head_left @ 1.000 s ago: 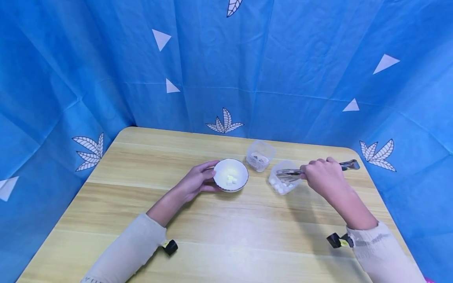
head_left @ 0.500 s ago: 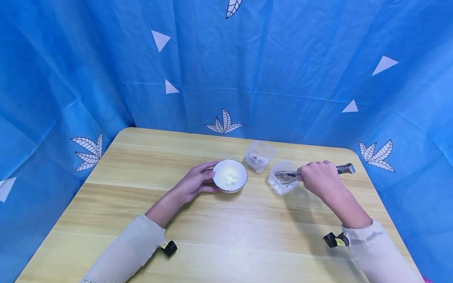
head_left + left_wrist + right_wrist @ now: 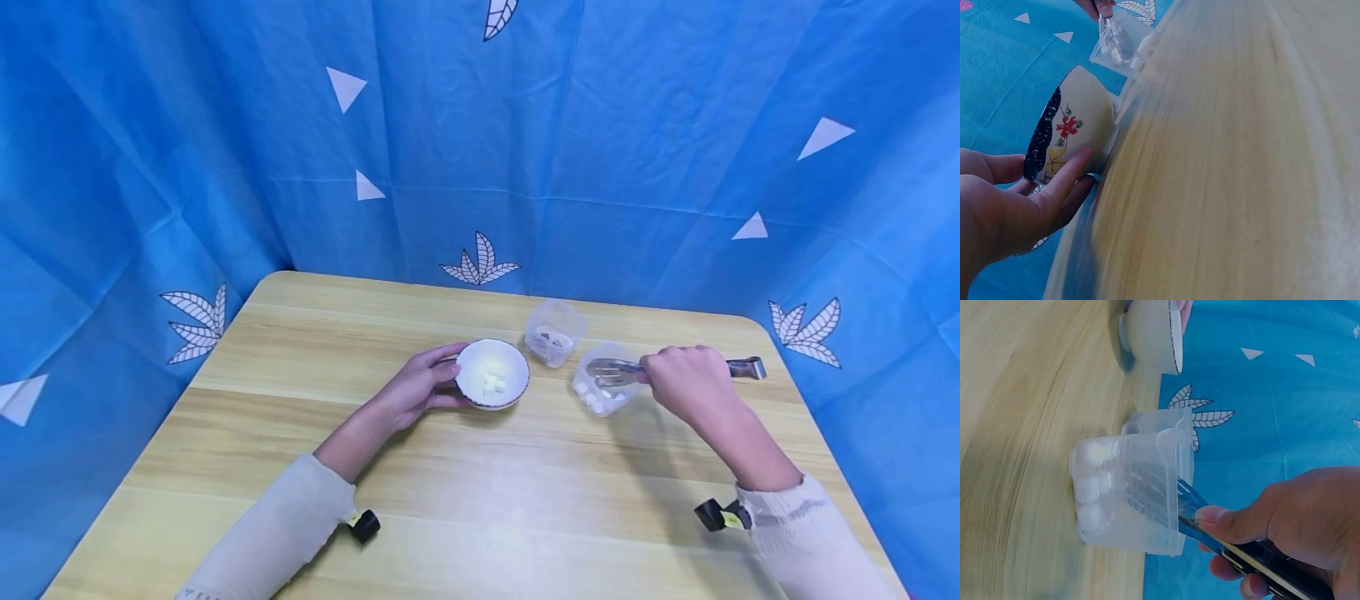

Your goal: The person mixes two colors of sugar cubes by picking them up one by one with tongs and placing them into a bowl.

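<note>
The left grip [image 3: 420, 387] holds the round white ceramic bowl [image 3: 492, 367] at its right, while in the translucent plastic box [image 3: 1141, 534] of white pieces [image 3: 1089, 487] the silver metal tongs [image 3: 625, 368], pointing left from the right grip [image 3: 690, 379] grasping them, should close squarely on one piece.

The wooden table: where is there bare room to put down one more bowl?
The widest bare patch on the table lies between the sleeves, nearer than the bowl. Another lies far left, between the left hand and the blue curtain. Crowded: right of the bowl, with two clear containers, tongs and the right hand.
</note>
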{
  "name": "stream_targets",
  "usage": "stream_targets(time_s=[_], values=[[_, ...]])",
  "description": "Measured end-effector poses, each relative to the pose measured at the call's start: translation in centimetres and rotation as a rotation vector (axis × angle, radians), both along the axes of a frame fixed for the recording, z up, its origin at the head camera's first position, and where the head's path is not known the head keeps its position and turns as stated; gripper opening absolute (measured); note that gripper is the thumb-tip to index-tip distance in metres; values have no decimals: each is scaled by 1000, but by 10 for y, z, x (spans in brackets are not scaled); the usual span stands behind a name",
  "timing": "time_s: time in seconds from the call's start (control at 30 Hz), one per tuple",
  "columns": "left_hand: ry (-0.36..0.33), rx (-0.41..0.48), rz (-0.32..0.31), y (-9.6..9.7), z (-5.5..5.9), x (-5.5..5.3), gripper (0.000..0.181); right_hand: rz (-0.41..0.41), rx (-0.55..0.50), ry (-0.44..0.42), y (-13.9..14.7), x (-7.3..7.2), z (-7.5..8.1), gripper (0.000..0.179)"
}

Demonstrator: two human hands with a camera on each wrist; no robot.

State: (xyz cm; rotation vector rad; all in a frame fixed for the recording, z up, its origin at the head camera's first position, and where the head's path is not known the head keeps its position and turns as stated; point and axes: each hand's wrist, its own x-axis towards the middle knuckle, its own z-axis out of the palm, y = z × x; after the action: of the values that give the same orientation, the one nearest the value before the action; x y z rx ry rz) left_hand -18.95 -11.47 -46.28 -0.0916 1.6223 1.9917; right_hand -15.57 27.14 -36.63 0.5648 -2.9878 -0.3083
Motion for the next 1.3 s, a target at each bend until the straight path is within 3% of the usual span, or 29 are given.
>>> stream_targets(time_s=[0.3, 0.8, 1.3], values=[[0, 9, 5, 1, 2, 1, 52, -2, -26, -15, 9, 7, 0, 25], [-16, -4, 35, 3, 2, 2, 51, 34, -83, 41, 21, 14, 0, 20], [-6, -16, 28, 2, 2, 3, 51, -6, -159, 60, 24, 18, 7, 18]])
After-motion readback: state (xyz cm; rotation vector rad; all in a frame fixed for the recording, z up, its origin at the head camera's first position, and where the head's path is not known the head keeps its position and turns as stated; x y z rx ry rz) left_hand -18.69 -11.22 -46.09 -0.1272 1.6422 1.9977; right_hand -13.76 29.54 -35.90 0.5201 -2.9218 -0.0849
